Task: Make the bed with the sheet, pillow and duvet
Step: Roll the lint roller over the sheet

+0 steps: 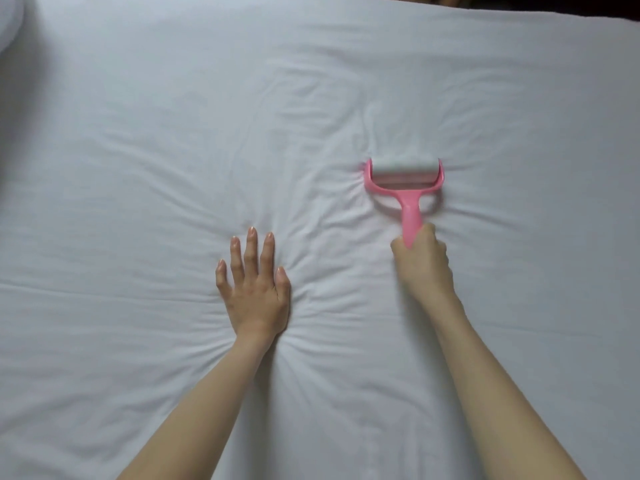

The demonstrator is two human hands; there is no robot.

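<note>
While left hand (251,292) presses sheet (138,168), right hand (422,261) grips lint roller (403,183)

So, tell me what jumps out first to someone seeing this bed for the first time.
The pink lint roller stands out most, resting on the white sheet right of centre, its handle gripped by the right hand. Next comes the left hand, pressed flat with spread fingers near the middle, creases fanning out around it.
</note>
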